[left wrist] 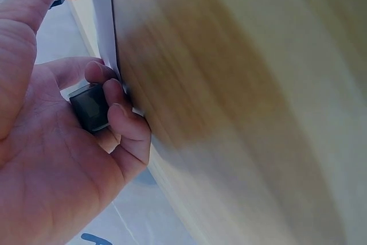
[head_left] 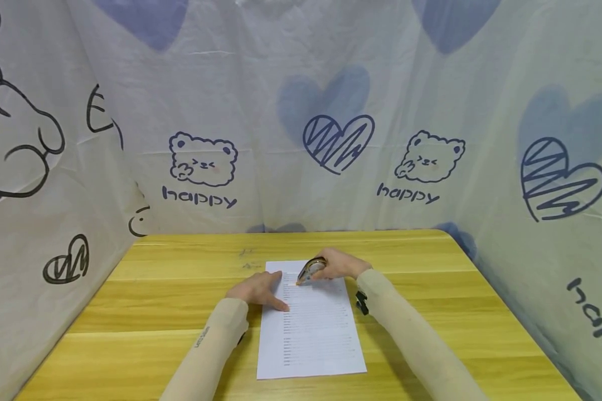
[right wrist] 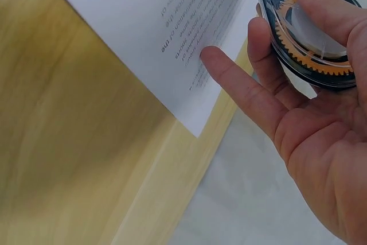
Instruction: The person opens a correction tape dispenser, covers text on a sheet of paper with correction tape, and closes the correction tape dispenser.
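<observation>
our left hand [head_left: 257, 289], some fingers curled round a black piece [left wrist: 90, 108], likely steadies the paper [head_left: 321, 340]; our right hand [head_left: 340, 263] pinches the tape [head_left: 311, 269] nose-down to meet it.

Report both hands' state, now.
Left hand: resting on the paper, fingers curled round a small dark block.
Right hand: closed, holding a tape dispenser.

Wood-grain table [head_left: 145, 295], printed paper sheet [head_left: 321, 334] on top.
</observation>
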A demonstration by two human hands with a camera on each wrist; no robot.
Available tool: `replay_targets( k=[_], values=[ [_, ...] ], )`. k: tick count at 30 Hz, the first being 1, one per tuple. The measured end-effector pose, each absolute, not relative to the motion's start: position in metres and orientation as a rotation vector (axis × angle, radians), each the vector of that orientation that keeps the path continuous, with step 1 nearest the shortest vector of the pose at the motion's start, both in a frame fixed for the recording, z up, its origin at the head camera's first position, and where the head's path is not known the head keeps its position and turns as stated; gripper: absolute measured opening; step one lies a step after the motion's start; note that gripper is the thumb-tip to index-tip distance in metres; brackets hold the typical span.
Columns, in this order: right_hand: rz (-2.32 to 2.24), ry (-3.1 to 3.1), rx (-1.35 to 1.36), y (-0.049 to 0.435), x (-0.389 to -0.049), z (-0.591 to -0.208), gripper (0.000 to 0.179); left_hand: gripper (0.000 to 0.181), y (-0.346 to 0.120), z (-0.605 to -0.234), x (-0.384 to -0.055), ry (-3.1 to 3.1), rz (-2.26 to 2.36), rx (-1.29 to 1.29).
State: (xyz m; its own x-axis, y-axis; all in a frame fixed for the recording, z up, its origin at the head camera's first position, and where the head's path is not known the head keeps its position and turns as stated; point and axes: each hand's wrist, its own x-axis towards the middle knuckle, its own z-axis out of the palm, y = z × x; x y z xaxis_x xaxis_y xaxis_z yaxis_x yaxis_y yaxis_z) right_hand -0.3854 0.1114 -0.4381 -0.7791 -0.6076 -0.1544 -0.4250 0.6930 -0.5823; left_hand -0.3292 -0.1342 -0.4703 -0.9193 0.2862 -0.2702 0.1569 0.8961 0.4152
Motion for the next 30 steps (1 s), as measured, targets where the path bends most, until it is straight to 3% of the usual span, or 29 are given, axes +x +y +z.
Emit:
replay_targets(
  k=[30],
  values=[
    [-0.772,2.571,-0.759,0.1171,-0.3843,-0.4367,0.015,0.106,-0.1336,-0.4709,-0.3299,2.733,0.583,0.335]
  ],
)
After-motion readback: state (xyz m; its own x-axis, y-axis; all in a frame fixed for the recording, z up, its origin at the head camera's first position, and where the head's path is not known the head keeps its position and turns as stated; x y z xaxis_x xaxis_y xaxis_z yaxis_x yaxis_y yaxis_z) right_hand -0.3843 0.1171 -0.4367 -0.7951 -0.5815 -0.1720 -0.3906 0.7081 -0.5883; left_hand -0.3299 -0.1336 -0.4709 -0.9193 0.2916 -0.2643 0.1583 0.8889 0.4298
